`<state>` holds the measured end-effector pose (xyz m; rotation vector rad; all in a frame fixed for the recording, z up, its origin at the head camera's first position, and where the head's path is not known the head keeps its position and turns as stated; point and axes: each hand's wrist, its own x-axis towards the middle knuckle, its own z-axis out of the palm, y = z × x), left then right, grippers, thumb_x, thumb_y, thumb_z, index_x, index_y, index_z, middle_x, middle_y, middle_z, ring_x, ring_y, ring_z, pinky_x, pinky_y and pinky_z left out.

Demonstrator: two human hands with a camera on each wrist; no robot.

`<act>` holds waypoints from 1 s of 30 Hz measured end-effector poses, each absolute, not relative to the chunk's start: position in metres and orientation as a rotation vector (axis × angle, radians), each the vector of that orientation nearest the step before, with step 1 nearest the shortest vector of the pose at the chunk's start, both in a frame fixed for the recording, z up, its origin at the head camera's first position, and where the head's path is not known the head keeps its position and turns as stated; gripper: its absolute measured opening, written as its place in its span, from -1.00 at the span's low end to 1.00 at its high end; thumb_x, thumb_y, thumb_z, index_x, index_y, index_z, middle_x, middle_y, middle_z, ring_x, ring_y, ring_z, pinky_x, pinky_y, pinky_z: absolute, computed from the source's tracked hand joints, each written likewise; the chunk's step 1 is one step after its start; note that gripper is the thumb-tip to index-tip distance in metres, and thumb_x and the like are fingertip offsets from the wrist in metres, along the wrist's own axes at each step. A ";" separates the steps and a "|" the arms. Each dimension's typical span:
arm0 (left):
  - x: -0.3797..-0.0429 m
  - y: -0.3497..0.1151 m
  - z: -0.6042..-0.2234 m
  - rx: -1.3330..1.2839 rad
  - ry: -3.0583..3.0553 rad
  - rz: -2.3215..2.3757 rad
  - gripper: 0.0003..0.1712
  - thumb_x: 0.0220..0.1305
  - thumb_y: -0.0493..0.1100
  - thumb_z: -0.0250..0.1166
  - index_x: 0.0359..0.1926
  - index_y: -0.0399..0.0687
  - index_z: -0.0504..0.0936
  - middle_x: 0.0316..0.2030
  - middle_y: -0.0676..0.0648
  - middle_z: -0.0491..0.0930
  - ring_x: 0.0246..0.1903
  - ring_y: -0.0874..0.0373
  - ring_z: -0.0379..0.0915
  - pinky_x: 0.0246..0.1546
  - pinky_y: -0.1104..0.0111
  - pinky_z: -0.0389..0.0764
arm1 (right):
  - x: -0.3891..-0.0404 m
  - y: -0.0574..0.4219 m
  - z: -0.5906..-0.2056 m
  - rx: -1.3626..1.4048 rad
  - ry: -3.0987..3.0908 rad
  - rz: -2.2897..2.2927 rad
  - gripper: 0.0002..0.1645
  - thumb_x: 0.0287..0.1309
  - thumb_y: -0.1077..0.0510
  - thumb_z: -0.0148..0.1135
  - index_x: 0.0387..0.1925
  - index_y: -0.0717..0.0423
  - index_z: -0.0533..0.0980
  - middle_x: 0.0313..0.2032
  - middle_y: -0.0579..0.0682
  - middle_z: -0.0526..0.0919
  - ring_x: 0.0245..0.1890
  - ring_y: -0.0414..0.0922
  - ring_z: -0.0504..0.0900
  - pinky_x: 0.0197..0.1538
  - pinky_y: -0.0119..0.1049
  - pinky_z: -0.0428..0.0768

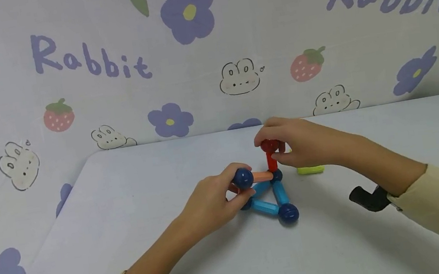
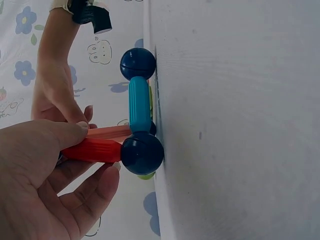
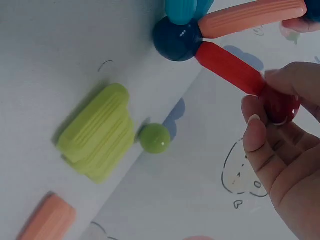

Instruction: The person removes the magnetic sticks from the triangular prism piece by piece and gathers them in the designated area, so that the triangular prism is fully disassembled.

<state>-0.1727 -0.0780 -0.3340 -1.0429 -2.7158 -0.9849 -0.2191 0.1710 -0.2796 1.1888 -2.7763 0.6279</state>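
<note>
A triangle of light blue rods [image 1: 265, 207] with dark blue balls [image 1: 288, 214] at its corners lies on the table. My left hand [image 1: 209, 201] pinches a red rod [image 2: 92, 151] that stands on the left corner ball [image 2: 142, 153]. Atop that rod is another dark blue ball [image 1: 243, 178], beside my fingers. An orange rod [image 3: 252, 18] runs slantwise from there down to the rear corner ball [image 3: 177, 39]. My right hand [image 1: 300, 140] holds a red ball [image 3: 280, 105] in its fingertips. Below it, a second red rod [image 3: 230, 68] reaches to the rear corner ball.
Yellow-green rods [image 3: 97, 132] lie side by side on the table near the right hand, with a green ball [image 3: 155, 138] by them. A loose orange rod [image 3: 48, 220] lies farther along. Behind the white table [image 1: 145, 175] hangs a rabbit-print cloth [image 1: 112, 96].
</note>
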 end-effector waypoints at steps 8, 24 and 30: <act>-0.173 -0.077 -0.334 -1.049 -2.708 -0.999 -0.51 0.32 -0.14 0.39 0.22 -0.08 0.49 -0.17 -0.02 0.73 -0.26 0.17 0.65 -0.41 0.49 0.59 | -0.221 0.165 -0.276 1.088 -2.900 0.451 -0.56 -0.06 0.37 0.46 -0.14 0.03 0.49 -0.24 -0.02 0.52 -0.30 -0.09 0.56 -0.25 -0.29 0.66; -0.173 -0.078 -0.336 -1.065 -2.684 -0.983 -0.51 0.32 -0.16 0.39 0.21 -0.09 0.48 -0.16 -0.01 0.73 -0.26 0.17 0.66 -0.33 0.44 0.64 | -0.225 0.160 -0.276 1.164 -2.903 0.502 -0.70 0.05 0.40 0.36 -0.25 0.04 0.49 -0.39 -0.08 0.53 -0.33 -0.06 0.53 -0.30 -0.32 0.62; -0.173 -0.078 -0.336 -1.074 -2.678 -0.995 -0.52 0.31 -0.17 0.39 0.20 -0.08 0.48 -0.16 -0.04 0.73 -0.25 0.15 0.67 -0.29 0.31 0.69 | -0.232 0.165 -0.277 1.189 -2.872 0.687 -0.78 0.13 0.41 0.28 -0.24 0.10 0.49 -0.38 -0.05 0.51 -0.36 -0.05 0.49 -0.32 -0.29 0.60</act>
